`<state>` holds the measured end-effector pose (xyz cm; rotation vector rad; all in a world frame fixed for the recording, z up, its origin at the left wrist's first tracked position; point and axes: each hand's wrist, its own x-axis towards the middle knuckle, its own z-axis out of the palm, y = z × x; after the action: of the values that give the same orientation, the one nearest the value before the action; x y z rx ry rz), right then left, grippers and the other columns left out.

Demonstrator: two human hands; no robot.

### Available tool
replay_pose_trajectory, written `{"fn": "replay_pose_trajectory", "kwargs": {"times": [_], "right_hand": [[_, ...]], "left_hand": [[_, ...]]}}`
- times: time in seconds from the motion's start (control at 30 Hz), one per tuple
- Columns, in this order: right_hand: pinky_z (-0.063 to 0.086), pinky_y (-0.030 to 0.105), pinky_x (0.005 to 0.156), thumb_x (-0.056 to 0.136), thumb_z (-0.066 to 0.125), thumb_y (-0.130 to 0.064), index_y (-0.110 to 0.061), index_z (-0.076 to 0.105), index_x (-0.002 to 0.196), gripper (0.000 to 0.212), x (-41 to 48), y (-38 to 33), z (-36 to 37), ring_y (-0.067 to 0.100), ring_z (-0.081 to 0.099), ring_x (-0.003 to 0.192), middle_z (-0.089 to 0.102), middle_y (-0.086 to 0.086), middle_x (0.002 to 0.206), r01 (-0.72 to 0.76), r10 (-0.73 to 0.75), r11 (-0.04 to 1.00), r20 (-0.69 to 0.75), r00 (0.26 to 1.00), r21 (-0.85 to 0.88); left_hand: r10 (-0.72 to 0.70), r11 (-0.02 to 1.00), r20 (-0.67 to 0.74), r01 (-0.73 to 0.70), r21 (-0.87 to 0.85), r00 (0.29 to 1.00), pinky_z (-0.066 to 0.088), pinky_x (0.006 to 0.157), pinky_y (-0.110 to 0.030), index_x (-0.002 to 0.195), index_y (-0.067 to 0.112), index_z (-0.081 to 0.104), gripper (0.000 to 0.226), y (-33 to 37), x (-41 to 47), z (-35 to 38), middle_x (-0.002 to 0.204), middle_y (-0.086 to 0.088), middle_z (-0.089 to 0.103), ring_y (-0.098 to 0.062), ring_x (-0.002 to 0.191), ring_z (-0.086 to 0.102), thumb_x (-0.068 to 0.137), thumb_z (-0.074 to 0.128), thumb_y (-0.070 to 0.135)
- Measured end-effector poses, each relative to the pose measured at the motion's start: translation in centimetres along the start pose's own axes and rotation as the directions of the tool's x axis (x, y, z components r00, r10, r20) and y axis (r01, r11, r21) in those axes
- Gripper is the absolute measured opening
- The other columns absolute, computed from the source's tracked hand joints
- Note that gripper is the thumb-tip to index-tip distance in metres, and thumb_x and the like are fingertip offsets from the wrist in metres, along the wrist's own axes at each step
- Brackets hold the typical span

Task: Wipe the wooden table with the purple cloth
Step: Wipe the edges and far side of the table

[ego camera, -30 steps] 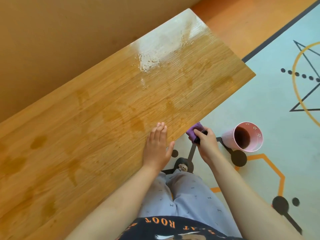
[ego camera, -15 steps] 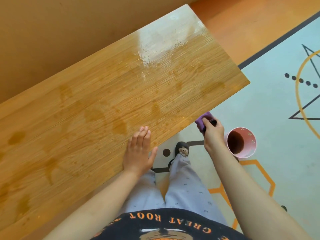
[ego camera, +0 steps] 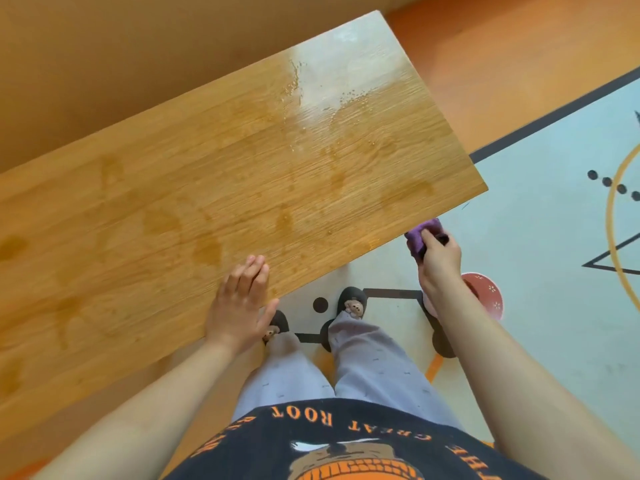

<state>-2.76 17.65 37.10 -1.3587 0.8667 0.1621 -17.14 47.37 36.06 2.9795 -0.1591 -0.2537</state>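
Observation:
The wooden table (ego camera: 207, 188) runs diagonally across the view, with dark wet patches and a shiny wet area with droplets near its far end. My left hand (ego camera: 240, 301) lies flat on the table's near edge, fingers together and holding nothing. My right hand (ego camera: 438, 259) is closed around the bunched purple cloth (ego camera: 420, 233), just off the table's near edge towards its right corner. The cloth sits beside the edge, not on the top surface.
A pink cup (ego camera: 485, 296) stands on the pale patterned floor mat (ego camera: 540, 237), partly hidden behind my right forearm. My legs and slippered feet (ego camera: 351, 301) are below the table edge. A tan wall (ego camera: 104, 64) borders the table's far side.
My right hand has lifted the purple cloth up and to the right along the table's near edge, towards the corner. The view has shifted as I stood up; my left hand stays pressed on the edge.

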Motion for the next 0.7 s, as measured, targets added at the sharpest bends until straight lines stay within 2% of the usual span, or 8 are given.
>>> {"fn": "replay_pose_trajectory", "kwargs": {"times": [0.07, 0.17, 0.3, 0.33, 0.4, 0.47, 0.6, 0.7], "right_hand": [[0.046, 0.026, 0.063, 0.092, 0.044, 0.005, -0.007, 0.052, 0.091, 0.014, -1.8, 3.0, 1.1, 0.022, 0.054, 0.069, 0.053, 0.013, 0.072, -0.072, 0.069, 0.997, 0.097, 0.993, 0.024], [0.048, 0.031, 0.068, 0.091, 0.048, 0.005, -0.005, 0.054, 0.098, 0.014, -3.4, 5.3, 1.9, 0.024, 0.057, 0.072, 0.058, 0.016, 0.078, -0.159, 0.156, 0.987, 0.164, 0.974, 0.006], [0.047, 0.025, 0.055, 0.087, 0.043, 0.012, -0.007, 0.052, 0.083, 0.022, 0.2, 1.1, 0.4, 0.014, 0.059, 0.051, 0.058, 0.003, 0.05, -0.031, 0.03, 0.999, 0.036, 0.999, 0.028], [0.046, 0.023, 0.053, 0.087, 0.042, 0.012, -0.006, 0.052, 0.083, 0.021, 1.4, -0.2, -0.2, 0.014, 0.059, 0.05, 0.058, 0.002, 0.05, -0.003, 0.004, 1.0, -0.017, 1.0, 0.012], [0.045, 0.021, 0.05, 0.087, 0.043, 0.009, -0.004, 0.053, 0.091, 0.017, 3.0, -1.7, -1.3, 0.018, 0.058, 0.054, 0.057, 0.008, 0.06, 0.017, -0.021, 0.999, -0.09, 0.996, -0.036], [0.045, 0.022, 0.052, 0.087, 0.044, 0.006, -0.005, 0.052, 0.095, 0.016, 2.4, -1.3, -1.0, 0.02, 0.058, 0.058, 0.055, 0.009, 0.062, 0.025, -0.03, 0.998, -0.097, 0.995, -0.053], [0.05, 0.021, 0.057, 0.091, 0.045, 0.004, -0.004, 0.053, 0.101, 0.015, -1.8, 2.9, 1.1, 0.021, 0.059, 0.07, 0.055, 0.012, 0.074, -0.029, 0.031, 0.998, 0.037, 0.999, -0.058], [0.051, 0.023, 0.062, 0.092, 0.047, 0.001, -0.001, 0.056, 0.106, 0.016, -3.8, 4.6, 2.0, 0.023, 0.059, 0.076, 0.059, 0.017, 0.084, -0.068, 0.073, 0.996, 0.078, 0.994, -0.062]], "left_hand": [[-0.005, 1.0, -0.001, 0.005, -0.012, 1.0, 0.027, 0.106, -0.042, 0.133, 0.004, 0.039, 0.066, 0.0, -0.1, -0.1, 0.138, -0.011, 0.037, -0.029, 0.131, 0.033, 0.098, 0.016, 0.054], [-0.008, 0.999, 0.005, 0.008, -0.032, 1.0, 0.027, 0.106, -0.041, 0.132, 0.004, 0.04, 0.068, 0.1, -0.1, -0.3, 0.138, -0.011, 0.037, -0.029, 0.131, 0.033, 0.097, 0.012, 0.055], [0.0, 0.999, 0.004, 0.0, -0.043, 1.0, 0.027, 0.107, -0.041, 0.133, 0.004, 0.038, 0.068, 0.1, 0.1, -0.4, 0.137, -0.011, 0.037, -0.029, 0.13, 0.034, 0.097, 0.011, 0.056], [0.005, 0.999, 0.007, -0.005, -0.042, 1.0, 0.027, 0.107, -0.041, 0.133, 0.004, 0.038, 0.068, 0.0, 0.1, -0.4, 0.136, -0.011, 0.037, -0.029, 0.13, 0.034, 0.097, 0.012, 0.056], [0.014, 0.999, 0.015, -0.013, -0.039, 1.0, 0.028, 0.107, -0.042, 0.133, 0.004, 0.037, 0.065, -0.1, 0.0, -0.2, 0.137, -0.011, 0.037, -0.029, 0.131, 0.033, 0.096, 0.02, 0.055], [0.005, 0.999, 0.031, -0.004, -0.045, 1.0, 0.029, 0.106, -0.043, 0.134, 0.005, 0.036, 0.063, -0.2, -0.1, -0.1, 0.137, -0.011, 0.037, -0.029, 0.131, 0.033, 0.091, 0.033, 0.051], [-0.002, 0.989, 0.067, 0.012, -0.145, 0.998, 0.033, 0.109, -0.044, 0.137, 0.008, 0.035, 0.066, -0.4, -0.3, -0.4, 0.142, -0.006, 0.037, -0.025, 0.136, 0.03, 0.089, 0.038, 0.052], [-0.072, 0.947, 0.046, 0.083, -0.31, 0.996, 0.018, 0.117, -0.035, 0.146, 0.011, 0.026, 0.071, 0.6, -0.3, -1.8, 0.15, -0.002, 0.03, -0.019, 0.142, 0.023, 0.092, 0.035, 0.056]]}}
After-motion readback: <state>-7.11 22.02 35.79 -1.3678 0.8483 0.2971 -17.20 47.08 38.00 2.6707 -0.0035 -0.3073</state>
